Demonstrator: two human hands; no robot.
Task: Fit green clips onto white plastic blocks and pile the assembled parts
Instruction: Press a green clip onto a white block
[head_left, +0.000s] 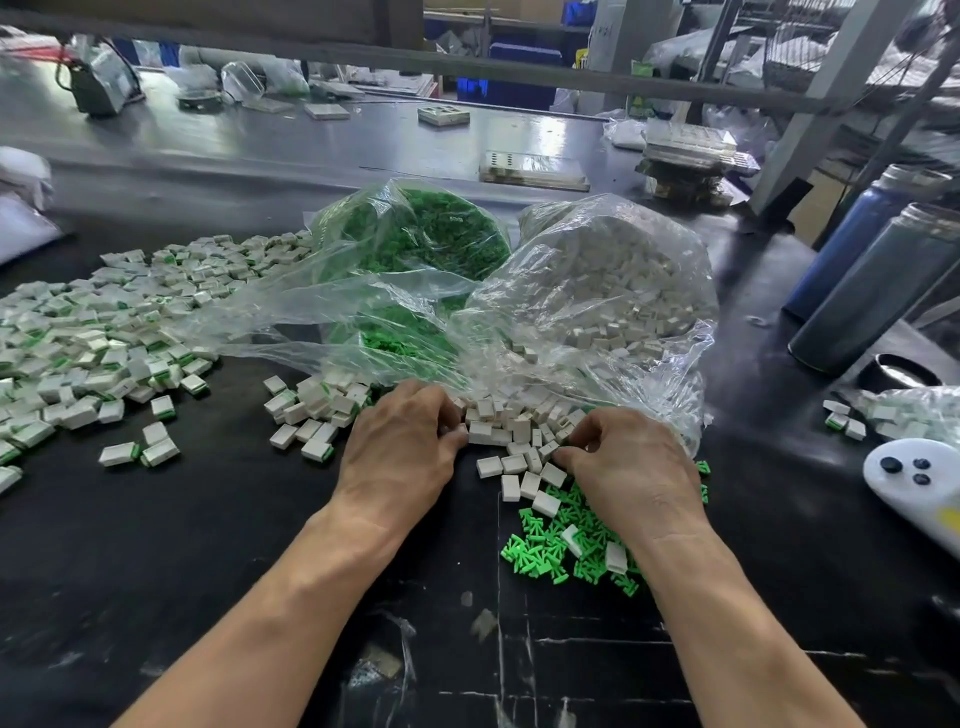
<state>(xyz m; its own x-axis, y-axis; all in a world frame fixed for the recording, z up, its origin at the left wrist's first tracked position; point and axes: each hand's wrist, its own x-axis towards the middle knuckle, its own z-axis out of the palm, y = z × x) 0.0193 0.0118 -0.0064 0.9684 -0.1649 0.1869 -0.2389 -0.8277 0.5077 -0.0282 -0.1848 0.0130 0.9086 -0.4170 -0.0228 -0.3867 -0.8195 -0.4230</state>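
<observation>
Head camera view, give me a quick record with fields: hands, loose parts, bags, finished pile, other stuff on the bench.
left hand: fingers curled into the loose white blocks; hold unclear
right hand: fingers curled at the same blocks; hold unclear
green clips: loose heap under the right wrist
bags: clear bag of clips beside clear bag of blocks, both open toward the person
assembled parts: big spread at left
other: two dark bottles, white controller at right

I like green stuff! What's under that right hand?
Loose green clips lie under the right hand, with a few white blocks on top. Whatever sits right beneath the palm is hidden.
</observation>
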